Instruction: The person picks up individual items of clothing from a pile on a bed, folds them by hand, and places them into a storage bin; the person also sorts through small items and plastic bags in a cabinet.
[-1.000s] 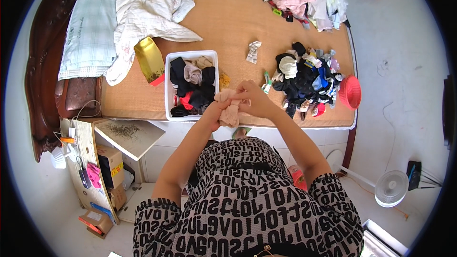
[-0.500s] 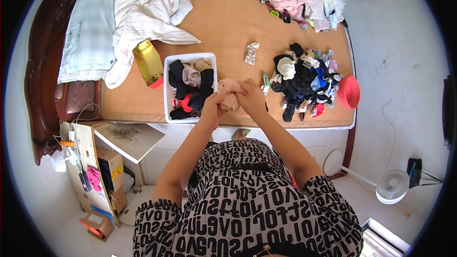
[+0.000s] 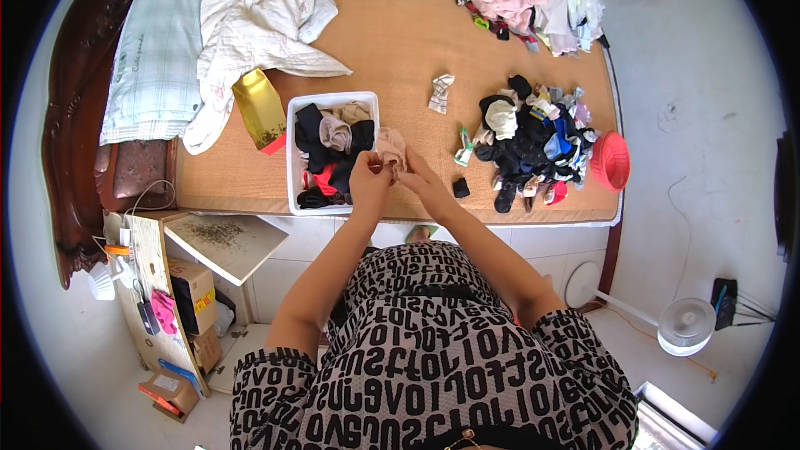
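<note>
A pale pink sock [image 3: 390,143], bunched up, is held between my two hands just right of the white plastic bin [image 3: 292,162]. My left hand [image 3: 369,183] has its fingers closed on the sock's near edge, close to the bin's right rim. From the other side my right hand [image 3: 424,185] grips it too, fingers partly hidden. Inside the bin lie black, beige and red folded socks [image 3: 335,133]. Right of my hands are a small black folded bundle [image 3: 461,187], a green-and-white item [image 3: 464,148] and, farther back, a striped sock [image 3: 441,93].
A heap of mixed socks [image 3: 533,137] lies at the right, beside a red basket [image 3: 611,162]. More clothes [image 3: 517,0] pile up at the far right. A gold box [image 3: 260,108], a white blanket [image 3: 250,25] and a pillow [image 3: 154,58] occupy the left.
Both hands have shifted slightly left with the sock, which now hangs closer to the bin. My right hand has turned and lowered, uncovering the small black bundle.
</note>
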Tool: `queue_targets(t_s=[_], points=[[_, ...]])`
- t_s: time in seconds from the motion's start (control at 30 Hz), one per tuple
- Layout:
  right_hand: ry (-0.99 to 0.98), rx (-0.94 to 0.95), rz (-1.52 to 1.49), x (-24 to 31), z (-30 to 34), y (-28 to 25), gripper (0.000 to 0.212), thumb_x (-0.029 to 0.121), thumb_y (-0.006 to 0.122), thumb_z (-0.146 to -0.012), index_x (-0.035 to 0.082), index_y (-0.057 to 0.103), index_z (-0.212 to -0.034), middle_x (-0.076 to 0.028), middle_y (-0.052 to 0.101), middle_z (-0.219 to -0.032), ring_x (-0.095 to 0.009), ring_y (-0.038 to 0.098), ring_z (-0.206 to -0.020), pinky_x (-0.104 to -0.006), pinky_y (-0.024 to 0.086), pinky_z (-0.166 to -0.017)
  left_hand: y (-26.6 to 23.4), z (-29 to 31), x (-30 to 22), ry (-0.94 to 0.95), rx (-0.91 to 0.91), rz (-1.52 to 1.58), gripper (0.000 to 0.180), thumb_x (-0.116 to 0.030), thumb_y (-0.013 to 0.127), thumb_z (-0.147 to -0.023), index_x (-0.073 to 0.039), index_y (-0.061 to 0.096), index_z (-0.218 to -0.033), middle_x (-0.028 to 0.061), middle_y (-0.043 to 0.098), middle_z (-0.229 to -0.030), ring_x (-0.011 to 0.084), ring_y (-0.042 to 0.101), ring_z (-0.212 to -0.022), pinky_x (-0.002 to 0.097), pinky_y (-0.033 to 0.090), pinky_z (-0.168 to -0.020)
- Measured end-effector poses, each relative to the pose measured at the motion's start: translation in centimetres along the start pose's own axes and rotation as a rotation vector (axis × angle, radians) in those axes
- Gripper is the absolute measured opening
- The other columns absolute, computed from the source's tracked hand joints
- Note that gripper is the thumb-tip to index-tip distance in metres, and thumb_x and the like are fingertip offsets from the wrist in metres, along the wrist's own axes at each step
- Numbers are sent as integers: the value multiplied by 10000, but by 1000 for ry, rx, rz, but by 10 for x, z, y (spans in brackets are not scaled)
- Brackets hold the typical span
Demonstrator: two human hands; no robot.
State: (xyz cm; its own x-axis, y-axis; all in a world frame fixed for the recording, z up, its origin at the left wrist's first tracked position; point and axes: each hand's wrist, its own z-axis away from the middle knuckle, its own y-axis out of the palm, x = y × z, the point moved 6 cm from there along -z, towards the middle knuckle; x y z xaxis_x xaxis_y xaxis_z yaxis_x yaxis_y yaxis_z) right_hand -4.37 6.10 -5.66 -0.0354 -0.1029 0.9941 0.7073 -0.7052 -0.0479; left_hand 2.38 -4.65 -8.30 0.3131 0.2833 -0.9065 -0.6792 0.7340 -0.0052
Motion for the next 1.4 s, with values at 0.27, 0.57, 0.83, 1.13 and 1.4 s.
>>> queue_targets(t_s=[0.27, 0.57, 0.83, 1.13, 1.4], points=[[413, -5, -351, -29, -4, -16, 287, 195, 464, -931, 1, 513, -1136, -60, 590, -981, -159, 585, -875, -283, 470, -827, 16, 3, -19, 188, 204, -211, 191, -66, 647, -794, 12, 563, -946, 43, 614, -798, 88, 581, -701, 226, 492, -606], [440, -106, -494, -23, 0, -14, 235, 195, 461, -931, 28, 568, -1057, -42, 604, -933, -134, 592, -837, -288, 478, -822, 17, 18, -49, 482, 41, -434, 224, -73, 656, -743, -12, 537, -923, 105, 559, -808, 229, 582, -699, 329, 472, -624], [453, -42, -443, -16, 1, -7, 243, 209, 550, -901, 22, 580, -1053, -41, 619, -929, -115, 598, -848, -275, 484, -802, 15, 14, -49, 488, 205, -528, 196, -55, 643, -717, -25, 566, -894, 145, 592, -822, 270, 588, -702, 325, 472, -627], [399, -122, -211, -24, -1, -28, 243, 189, 592, -867, -32, 609, -966, -57, 626, -782, -121, 601, -679, -238, 481, -610, -2, -13, 8, -105, 456, 596, 77, -152, 533, -916, -75, 530, -914, 32, 597, -863, 110, 587, -812, 249, 472, -765], [553, -59, -596, -26, 5, -8, 294, 194, 584, -874, -16, 551, -1077, -70, 608, -924, -148, 604, -794, -271, 492, -648, 5, -13, 25, -293, 303, 749, 125, -193, 465, -946, -75, 506, -958, 22, 576, -931, 124, 569, -832, 267, 469, -761]])
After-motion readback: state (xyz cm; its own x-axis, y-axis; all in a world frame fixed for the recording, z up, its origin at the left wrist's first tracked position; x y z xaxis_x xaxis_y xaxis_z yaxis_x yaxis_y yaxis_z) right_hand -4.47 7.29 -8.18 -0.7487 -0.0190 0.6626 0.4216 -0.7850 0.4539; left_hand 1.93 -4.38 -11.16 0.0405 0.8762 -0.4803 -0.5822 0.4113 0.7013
